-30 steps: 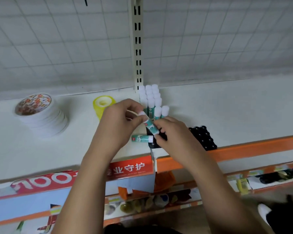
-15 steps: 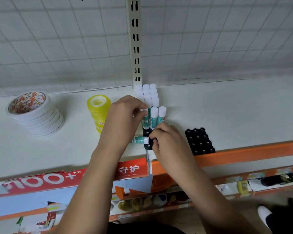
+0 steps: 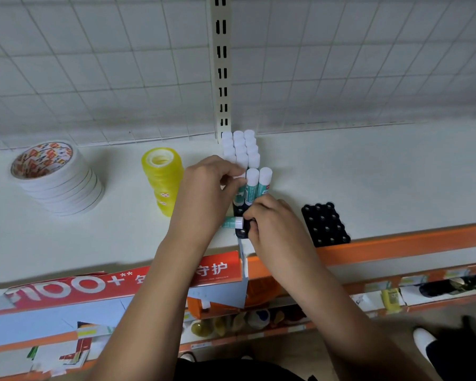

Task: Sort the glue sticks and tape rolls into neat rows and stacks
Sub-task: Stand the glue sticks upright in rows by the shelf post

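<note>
- left hand [image 3: 204, 193]: fingertips pinch the cap end of a glue stick [image 3: 240, 192].
- right hand [image 3: 275, 226]: fingers curled low at the foot of that stick, against the front of the black tray [image 3: 241, 232]. Can't tell what it actually grips. The hands are close together, one at each end of the stick.
- Change: a second ago the stick was slanted in the air between both hands, cap up-left. Now it stands in the front row, left of the two neighbour sticks [image 3: 252, 185] and touching them.
- Meaning, as a judgement: the front row now reads three across, so this stick looks placed or nearly so. Seating in the tray is hidden by the fingers.
- Stick axis: long axis upright, white cap up, teal body down, same as its neighbours.
- lying stick [image 3: 231, 222]: on its side just in front of the left hand, long axis left-right, cap pointing right toward the tray. Likely the next one to stand up.
- back block [image 3: 241, 147]: white-capped sticks standing in tidy rows behind the front row, up to the shelf [image 3: 368, 174] back edge.
- spare tray [image 3: 324, 225]: black, no sticks in it, right of the hands.
- yellow tape stack [image 3: 162, 180] and white tape stack [image 3: 61, 185]: left of the hands, both stacked, apart from each other.
</note>
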The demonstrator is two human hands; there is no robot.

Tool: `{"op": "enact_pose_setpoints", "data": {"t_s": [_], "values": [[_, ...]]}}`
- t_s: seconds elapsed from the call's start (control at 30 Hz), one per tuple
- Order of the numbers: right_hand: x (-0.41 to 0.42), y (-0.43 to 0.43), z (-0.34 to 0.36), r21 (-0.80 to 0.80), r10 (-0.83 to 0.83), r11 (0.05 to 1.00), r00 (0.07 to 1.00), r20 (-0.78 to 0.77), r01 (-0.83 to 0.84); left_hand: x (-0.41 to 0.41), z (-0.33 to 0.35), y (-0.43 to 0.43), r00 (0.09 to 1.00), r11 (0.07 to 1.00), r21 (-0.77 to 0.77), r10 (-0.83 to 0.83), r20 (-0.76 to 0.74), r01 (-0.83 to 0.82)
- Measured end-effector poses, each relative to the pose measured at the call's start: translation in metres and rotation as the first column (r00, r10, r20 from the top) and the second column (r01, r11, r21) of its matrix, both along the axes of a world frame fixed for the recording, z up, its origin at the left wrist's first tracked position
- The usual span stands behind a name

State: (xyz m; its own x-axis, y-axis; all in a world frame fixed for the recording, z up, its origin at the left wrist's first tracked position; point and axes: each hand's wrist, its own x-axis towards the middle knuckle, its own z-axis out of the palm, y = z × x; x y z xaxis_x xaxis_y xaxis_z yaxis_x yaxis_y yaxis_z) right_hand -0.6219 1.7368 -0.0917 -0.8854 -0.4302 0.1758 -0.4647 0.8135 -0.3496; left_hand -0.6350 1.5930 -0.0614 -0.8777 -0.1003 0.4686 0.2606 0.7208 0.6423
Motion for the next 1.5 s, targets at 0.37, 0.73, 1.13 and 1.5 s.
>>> {"op": "enact_pose_setpoints", "data": {"t_s": [0.37, 0.73, 1.13, 1.5], "values": [[-0.005, 0.001, 0.001, -0.142, -0.043, 0.989, 0.998, 0.039, 0.048, 0.045, 0.003, -0.019, 0.958, 0.942, -0.306, -0.047, 0.284, 0.137], [0.012, 0.003, 0.01, -0.239, -0.021, 0.971, 1.0, 0.02, 0.025, 0.049, -0.008, -0.008, 0.946, 0.934, -0.304, -0.09, 0.31, 0.189], [0.007, 0.025, 0.001, -0.171, -0.163, 0.974, 0.984, -0.065, 0.15, 0.043, -0.005, 0.008, 0.983, 0.969, -0.195, -0.124, 0.138, 0.15], [-0.017, 0.025, 0.009, -0.303, -0.222, 0.925, 0.973, 0.061, 0.23, 0.037, -0.02, 0.016, 0.96, 0.931, -0.33, -0.064, 0.274, 0.156]]}}
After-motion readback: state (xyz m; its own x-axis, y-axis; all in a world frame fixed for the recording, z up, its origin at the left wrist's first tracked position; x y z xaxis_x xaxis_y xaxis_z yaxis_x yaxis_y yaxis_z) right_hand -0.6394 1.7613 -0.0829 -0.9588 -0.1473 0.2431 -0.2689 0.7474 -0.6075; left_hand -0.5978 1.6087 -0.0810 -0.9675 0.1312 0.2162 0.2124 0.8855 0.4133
